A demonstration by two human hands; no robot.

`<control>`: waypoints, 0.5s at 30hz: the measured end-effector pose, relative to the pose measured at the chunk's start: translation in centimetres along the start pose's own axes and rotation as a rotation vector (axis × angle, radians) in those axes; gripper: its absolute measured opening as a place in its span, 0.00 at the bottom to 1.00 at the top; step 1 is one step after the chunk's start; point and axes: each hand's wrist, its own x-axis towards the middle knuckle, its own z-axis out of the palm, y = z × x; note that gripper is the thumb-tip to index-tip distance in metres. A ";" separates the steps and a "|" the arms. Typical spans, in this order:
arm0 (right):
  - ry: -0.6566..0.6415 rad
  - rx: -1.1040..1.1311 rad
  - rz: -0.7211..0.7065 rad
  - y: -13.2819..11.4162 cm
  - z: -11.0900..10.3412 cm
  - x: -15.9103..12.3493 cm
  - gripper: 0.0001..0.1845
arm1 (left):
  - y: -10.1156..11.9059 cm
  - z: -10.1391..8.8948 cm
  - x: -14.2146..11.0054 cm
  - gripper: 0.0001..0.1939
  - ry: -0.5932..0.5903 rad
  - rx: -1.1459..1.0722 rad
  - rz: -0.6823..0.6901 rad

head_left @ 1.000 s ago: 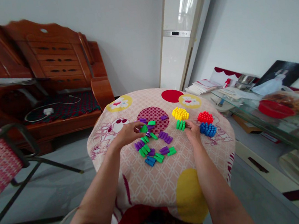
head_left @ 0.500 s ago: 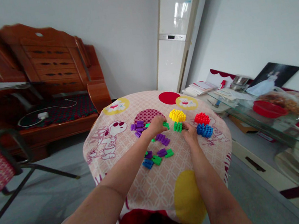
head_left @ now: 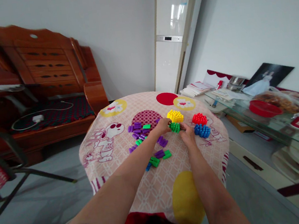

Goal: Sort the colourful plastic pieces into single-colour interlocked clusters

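My left hand (head_left: 163, 125), fingers pinched, is at the left side of a small cluster of green plastic building blocks (head_left: 175, 127). From the right, my right hand (head_left: 187, 133) grips the same cluster, its fingers curled against it. Just behind stands a cluster of yellow building blocks (head_left: 175, 116). Right of my right hand sit red building blocks (head_left: 199, 119) and blue building blocks (head_left: 202, 130). Loose purple blocks (head_left: 137, 128) and a green block (head_left: 146, 126) lie left of my hands; my left forearm hides some pieces.
A patterned cloth covers the round table (head_left: 154, 192). Nearer me lie another purple block (head_left: 160, 154) and green block (head_left: 167, 154). At right, a glass shelf (head_left: 237, 111) holds papers and a red bowl (head_left: 264, 108). A wooden sofa (head_left: 50, 73) stands at left.
My left hand has moved right from the loose pieces to the green cluster, carrying green blocks. That cluster now looks fuller. My right hand has stayed beside it; the view has shifted slightly.
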 end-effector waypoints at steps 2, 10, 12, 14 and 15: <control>0.002 -0.014 0.009 0.0 0.0 -0.1 0.30 | 0.0 0.2 -0.1 0.19 -0.001 -0.012 0.007; 0.016 -0.014 0.011 0.2 0.1 0.0 0.31 | -1.7 -1.6 -1.0 0.27 0.038 -0.046 -0.009; 0.032 -0.001 0.017 0.5 0.1 0.2 0.31 | -3.1 -3.0 -1.4 0.25 0.082 0.048 -0.037; 0.038 0.006 0.021 0.8 0.2 0.3 0.31 | -4.7 -4.5 -2.0 0.22 0.110 0.187 -0.104; 0.038 0.007 0.019 1.0 0.2 0.4 0.31 | -5.5 -5.2 -2.3 0.22 0.095 0.259 -0.143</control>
